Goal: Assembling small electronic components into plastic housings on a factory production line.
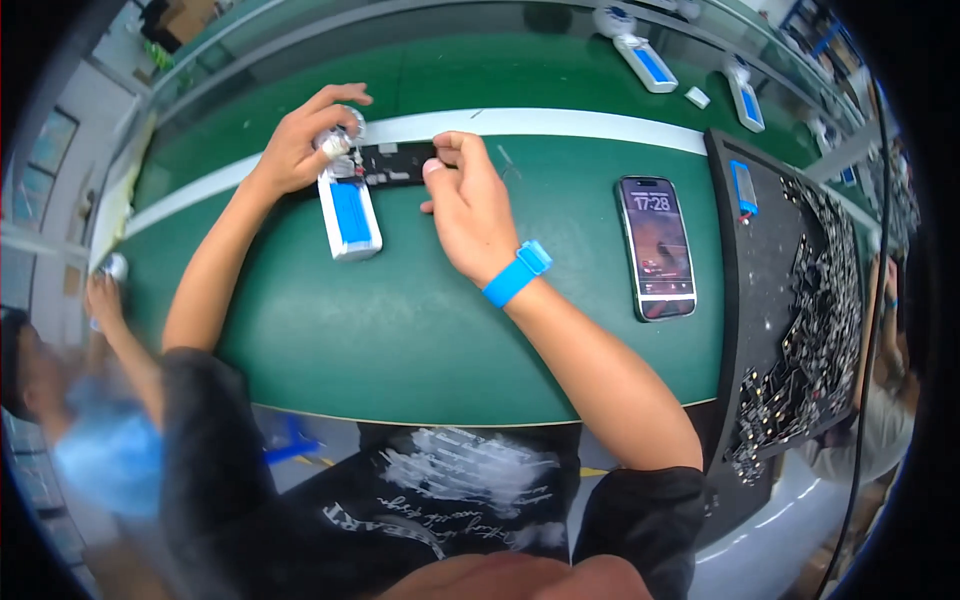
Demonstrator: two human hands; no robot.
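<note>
My left hand (302, 142) is closed around the round, partly clear head of a white handheld device, its index finger raised. The device's white body with a blue panel (351, 212) points toward me on the green mat. From beside that head a flat black circuit board (395, 164) stretches to the right. My right hand (468, 200), wearing a blue wrist strap (519, 274), pinches the board's right end between thumb and fingers. Small parts where the board meets the device are partly hidden by my left fingers.
A phone (658, 248) lies on the green mat to the right. Beyond it, a black tray (770, 300) holds many small circuit parts and a blue battery-like pack (743, 188). Similar white devices (645, 64) rest on the green belt behind a white strip (540, 122). People sit at both sides.
</note>
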